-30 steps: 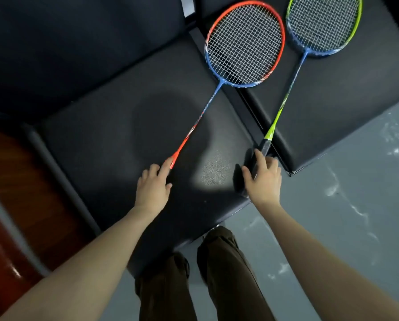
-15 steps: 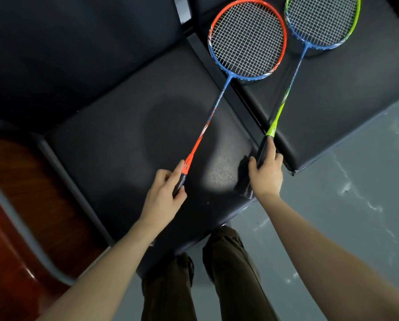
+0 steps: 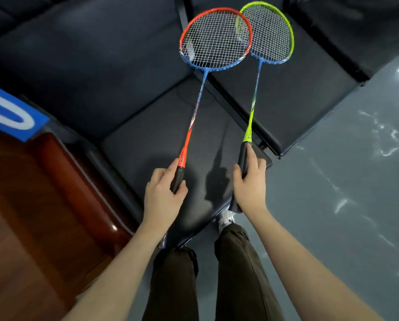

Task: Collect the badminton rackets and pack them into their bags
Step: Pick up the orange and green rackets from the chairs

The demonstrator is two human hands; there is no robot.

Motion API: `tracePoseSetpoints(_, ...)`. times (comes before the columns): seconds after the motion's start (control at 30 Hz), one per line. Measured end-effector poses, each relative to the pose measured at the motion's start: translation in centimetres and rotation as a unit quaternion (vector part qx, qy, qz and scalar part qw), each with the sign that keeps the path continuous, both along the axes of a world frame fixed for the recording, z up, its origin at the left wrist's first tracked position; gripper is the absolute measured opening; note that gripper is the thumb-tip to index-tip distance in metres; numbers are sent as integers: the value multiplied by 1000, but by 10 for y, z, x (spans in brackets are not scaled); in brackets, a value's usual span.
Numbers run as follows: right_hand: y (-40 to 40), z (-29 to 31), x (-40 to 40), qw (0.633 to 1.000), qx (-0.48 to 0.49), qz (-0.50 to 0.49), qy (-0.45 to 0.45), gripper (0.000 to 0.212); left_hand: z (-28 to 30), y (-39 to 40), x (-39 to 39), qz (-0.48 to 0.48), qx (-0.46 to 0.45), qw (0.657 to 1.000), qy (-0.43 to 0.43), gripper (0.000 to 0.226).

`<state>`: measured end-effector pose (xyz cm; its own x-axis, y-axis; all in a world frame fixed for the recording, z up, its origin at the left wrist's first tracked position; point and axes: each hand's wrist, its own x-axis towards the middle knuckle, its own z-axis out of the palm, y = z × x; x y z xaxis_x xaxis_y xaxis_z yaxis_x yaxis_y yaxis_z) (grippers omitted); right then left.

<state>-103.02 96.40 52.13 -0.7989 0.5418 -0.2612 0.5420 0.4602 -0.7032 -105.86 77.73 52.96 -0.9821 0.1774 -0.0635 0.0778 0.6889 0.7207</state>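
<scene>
My left hand (image 3: pixel 162 196) grips the black handle of the orange and blue racket (image 3: pixel 214 39), whose shaft runs up and to the right over the black seat. My right hand (image 3: pixel 249 185) grips the black handle of the green and blue racket (image 3: pixel 271 34). The two racket heads overlap at the top, the orange rim lying across the green one. Both rackets seem lifted off the cushions; their shadow falls between my hands. No racket bag is in view.
Black padded seats (image 3: pixel 101 66) fill the upper half, with a second cushion (image 3: pixel 293 93) at the right. A red-brown wooden surface (image 3: pixel 31 216) and a blue and white sign (image 3: pixel 6 112) lie at the left. Grey glossy floor (image 3: pixel 344 193) spreads to the right. My legs stand below.
Both hands have closed round the handles and raised the rackets. The heads swung together and now overlap. The view shifted, bringing the blue sign into sight.
</scene>
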Motion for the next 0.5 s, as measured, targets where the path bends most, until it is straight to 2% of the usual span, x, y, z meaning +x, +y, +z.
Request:
tracePoseSetpoints(0.23,-75,88,64,997,-5,11,71,58,88,-58,58,6,25,998,64,55)
tracePoseSetpoints(0.5,-125,153,136,985,-18,100,137,58,156,-112,141,53,40,985,159,51)
